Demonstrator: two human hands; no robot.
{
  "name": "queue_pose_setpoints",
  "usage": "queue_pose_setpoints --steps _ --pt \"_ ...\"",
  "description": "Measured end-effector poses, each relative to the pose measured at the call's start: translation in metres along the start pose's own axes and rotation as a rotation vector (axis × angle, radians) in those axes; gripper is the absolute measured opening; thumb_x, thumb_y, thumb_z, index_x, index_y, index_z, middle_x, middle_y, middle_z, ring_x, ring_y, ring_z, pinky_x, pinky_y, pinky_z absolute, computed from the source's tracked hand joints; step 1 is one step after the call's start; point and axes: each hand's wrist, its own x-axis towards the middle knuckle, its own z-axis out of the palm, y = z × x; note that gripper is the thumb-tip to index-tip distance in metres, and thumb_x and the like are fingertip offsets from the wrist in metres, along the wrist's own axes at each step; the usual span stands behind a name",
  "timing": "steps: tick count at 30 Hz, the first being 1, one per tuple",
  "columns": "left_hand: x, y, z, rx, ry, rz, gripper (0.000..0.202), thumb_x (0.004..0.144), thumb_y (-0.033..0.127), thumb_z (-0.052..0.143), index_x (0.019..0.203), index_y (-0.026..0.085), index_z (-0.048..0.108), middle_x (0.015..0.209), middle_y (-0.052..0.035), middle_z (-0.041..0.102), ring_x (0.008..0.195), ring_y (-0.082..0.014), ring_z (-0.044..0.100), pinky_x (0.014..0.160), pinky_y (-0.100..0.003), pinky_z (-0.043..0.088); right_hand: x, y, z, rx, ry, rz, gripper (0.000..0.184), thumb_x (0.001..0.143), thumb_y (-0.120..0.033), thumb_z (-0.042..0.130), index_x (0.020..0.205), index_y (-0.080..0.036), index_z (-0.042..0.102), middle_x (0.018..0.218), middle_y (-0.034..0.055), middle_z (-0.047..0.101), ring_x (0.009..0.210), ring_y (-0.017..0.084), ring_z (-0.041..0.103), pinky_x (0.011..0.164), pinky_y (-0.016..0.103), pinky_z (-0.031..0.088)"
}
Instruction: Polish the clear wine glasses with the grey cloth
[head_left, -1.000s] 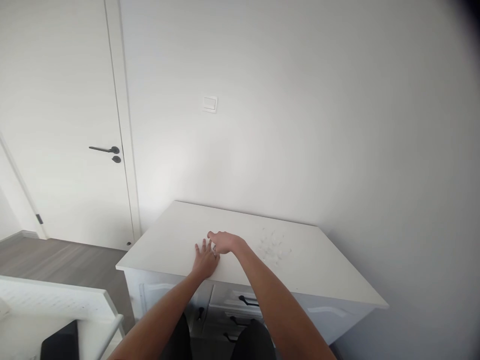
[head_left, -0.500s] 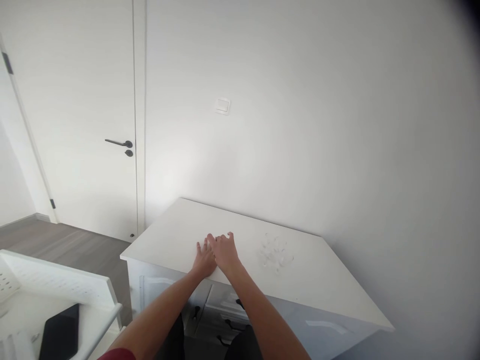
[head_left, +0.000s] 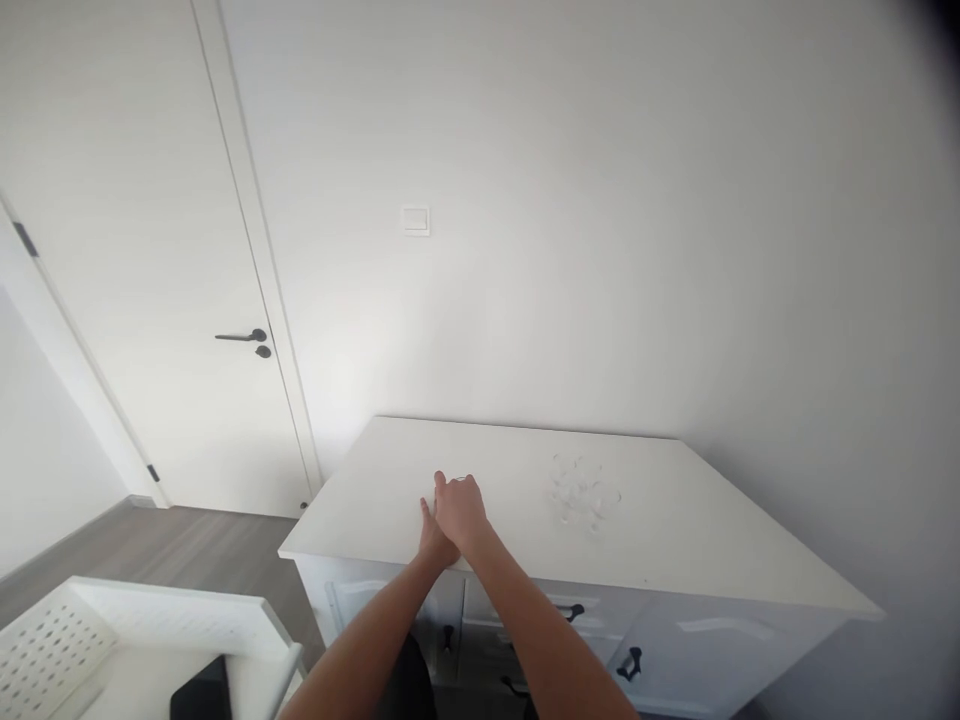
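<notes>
My right hand lies across my left hand, low over the front of a white cabinet top. The right fingers are curled in, closed. A thin pale curved edge shows at their tips; what it belongs to is too small to make out. Most of the left hand is hidden behind the right. One left finger sticks out straight at the side, and I see nothing held in that hand. To the right of both hands, a loose cluster of small clear pieces lies on the cabinet top.
The cabinet stands against a white wall with a light switch. Dark handles mark its front. At lower left, a white cart with perforated sides holds a black flat device. A closed door is behind it.
The view has shifted, bringing more of the cabinet front into sight. My right hand now covers more of my left, whose fingers showed spread before. The clear pieces lie as they did.
</notes>
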Motion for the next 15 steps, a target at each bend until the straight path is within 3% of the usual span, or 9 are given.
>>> queue_pose_setpoints --steps 3,7,12,15 --pt "-0.002 0.002 -0.012 -0.021 -0.085 0.032 0.070 0.101 0.042 0.043 0.168 0.027 0.026 0.173 -0.0104 0.029 0.162 -0.0399 0.012 0.125 -0.076 0.000 0.005 0.005 0.001 -0.018 -0.014 -0.044 0.023 0.102 -0.033 0.055 0.117 -0.016 0.059 0.079 0.0078 0.073 0.080 0.024 0.073 0.082 0.035 0.045" --pt "-0.005 0.003 -0.019 -0.010 -0.078 0.038 0.070 0.100 0.040 0.046 0.167 0.026 0.029 0.172 -0.0119 0.032 0.161 -0.0402 0.020 0.125 -0.076 0.000 0.001 0.007 0.006 -0.038 0.019 -0.021 0.023 0.102 -0.032 0.055 0.119 -0.016 0.058 0.080 0.0074 0.073 0.083 0.024 0.073 0.091 0.036 0.043" --pt "-0.003 0.001 -0.004 0.050 -0.015 0.028 0.068 0.096 0.029 0.052 0.163 0.027 0.039 0.168 -0.0122 0.040 0.158 -0.0403 0.028 0.126 -0.073 0.011 -0.010 0.000 0.025 0.098 0.200 0.088 0.021 0.102 -0.029 0.053 0.117 -0.016 0.059 0.085 0.0085 0.072 0.084 0.024 0.069 0.095 0.040 0.044" --pt "-0.001 -0.001 0.007 0.049 0.131 -0.014 0.063 0.096 0.024 0.050 0.159 0.029 0.047 0.161 -0.0117 0.051 0.155 -0.0373 0.036 0.127 -0.069 0.021 -0.017 -0.010 0.032 0.255 0.365 0.196 0.016 0.103 -0.026 0.050 0.114 -0.020 0.060 0.096 0.0085 0.072 0.098 0.025 0.067 0.115 0.051 0.033"
